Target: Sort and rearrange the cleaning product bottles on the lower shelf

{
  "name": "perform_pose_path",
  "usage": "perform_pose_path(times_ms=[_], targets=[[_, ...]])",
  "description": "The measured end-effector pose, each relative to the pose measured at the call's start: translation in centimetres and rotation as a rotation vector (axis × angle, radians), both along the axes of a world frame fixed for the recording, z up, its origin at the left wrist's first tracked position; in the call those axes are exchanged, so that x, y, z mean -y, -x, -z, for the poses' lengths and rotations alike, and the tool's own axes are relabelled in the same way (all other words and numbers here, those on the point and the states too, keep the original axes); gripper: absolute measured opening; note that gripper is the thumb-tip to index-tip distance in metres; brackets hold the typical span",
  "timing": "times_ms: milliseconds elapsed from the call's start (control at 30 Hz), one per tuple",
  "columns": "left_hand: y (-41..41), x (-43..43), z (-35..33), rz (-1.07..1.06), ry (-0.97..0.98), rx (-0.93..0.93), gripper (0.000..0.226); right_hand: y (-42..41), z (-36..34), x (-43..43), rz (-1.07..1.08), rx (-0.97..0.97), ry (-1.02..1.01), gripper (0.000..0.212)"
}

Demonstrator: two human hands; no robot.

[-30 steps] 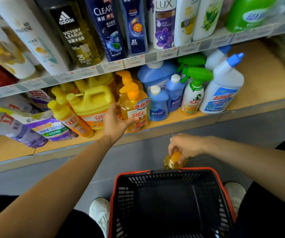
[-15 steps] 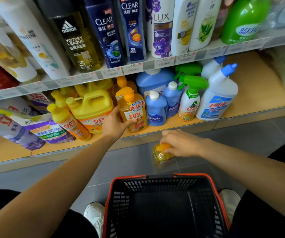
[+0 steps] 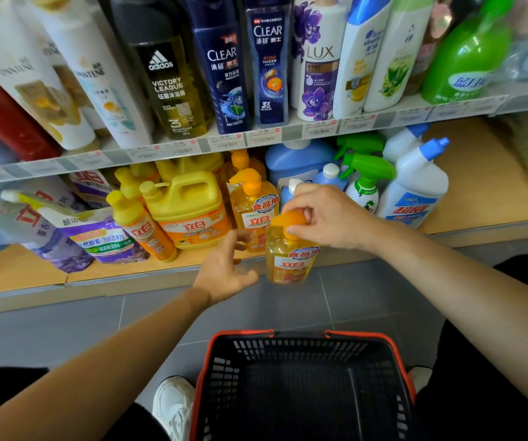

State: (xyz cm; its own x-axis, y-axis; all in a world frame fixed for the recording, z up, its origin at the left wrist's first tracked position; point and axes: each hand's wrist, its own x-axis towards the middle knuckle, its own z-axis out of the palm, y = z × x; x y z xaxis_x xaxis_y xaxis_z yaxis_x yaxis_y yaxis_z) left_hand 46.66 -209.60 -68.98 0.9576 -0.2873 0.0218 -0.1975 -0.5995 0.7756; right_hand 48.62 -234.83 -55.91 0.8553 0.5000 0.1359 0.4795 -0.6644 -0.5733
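Note:
My right hand (image 3: 329,218) grips the orange pump top of a yellow dish-soap bottle (image 3: 289,261), which hangs upright just in front of the lower shelf edge (image 3: 129,280). My left hand (image 3: 224,268) is open beside it, fingers spread, touching nothing that I can see. Behind them on the shelf stand a matching pump bottle (image 3: 251,208), a yellow jug (image 3: 189,208), a slim yellow bottle (image 3: 141,227), blue bottles (image 3: 297,160), a green spray bottle (image 3: 366,183) and a white toilet-cleaner bottle (image 3: 415,186).
Purple refill pouches (image 3: 97,240) lie at the shelf's left. Bare wood (image 3: 478,186) shows at the shelf's right. Shampoo bottles line the upper shelf (image 3: 256,136). A black basket with a red rim (image 3: 307,335) stands on the grey floor between my shoes.
My right hand has lifted the yellow pump bottle from near the floor up to the shelf edge. My left hand has let go of the shelf's pump bottle and drawn back, open.

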Motion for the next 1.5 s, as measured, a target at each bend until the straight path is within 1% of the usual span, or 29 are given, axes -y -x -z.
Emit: perform_pose_path(times_ms=[67,100,133,233,367,467,567,700,933,1067,1233,1367,1400,1500], targets=[[0.6,1.4,-0.3,0.055,0.084,-0.021,0.097,-0.2,-0.6,-0.5,0.004,0.010,-0.046,0.024],[0.6,2.4,-0.5,0.051,0.121,-0.024,0.105,-0.3,-0.8,-0.8,0.003,0.019,-0.068,0.025],[0.6,3.2,-0.8,0.031,0.155,-0.022,0.107,-0.4,-1.0,-1.1,0.003,0.028,-0.088,0.024],[-0.2,3.8,-1.4,-0.076,0.243,-0.017,0.090,-0.6,-1.3,-1.8,-0.002,0.050,-0.132,0.022],[-0.9,2.8,-1.7,-0.120,0.192,0.063,0.080,-1.3,-1.1,-2.4,0.014,0.051,-0.183,0.026],[-1.0,2.4,-1.7,-0.170,0.155,0.098,0.079,-1.9,-0.7,-2.9,0.028,0.042,-0.230,0.031],[-1.3,2.1,-1.8,-0.214,0.134,0.094,0.080,-2.2,-0.1,-3.3,0.036,0.027,-0.272,0.038],[-1.9,2.0,-2.1,-0.225,0.118,0.103,0.081,-2.4,0.3,-3.4,0.046,-0.002,-0.323,0.049],[-4.0,1.5,-3.1,-0.265,0.109,0.152,0.082,-3.7,-0.2,-3.8,0.060,0.033,-0.362,0.057],[-5.0,1.5,-2.5,-0.272,0.121,0.109,0.084,-4.5,0.5,-4.2,0.066,0.025,-0.343,0.062],[-5.2,1.2,-0.5,-0.268,0.092,0.069,0.085,-5.1,2.8,-4.7,0.047,0.035,-0.236,0.068],[-5.2,0.8,0.2,-0.265,0.120,0.025,0.082,-5.1,4.3,-4.9,0.032,0.054,-0.173,0.078],[-5.0,0.7,0.3,-0.283,0.109,0.019,0.080,-5.0,4.7,-5.0,0.029,0.057,-0.149,0.081],[-4.1,0.9,0.8,-0.429,0.013,0.008,0.075,-4.4,6.1,-5.3,0.068,0.090,-0.069,0.088]])
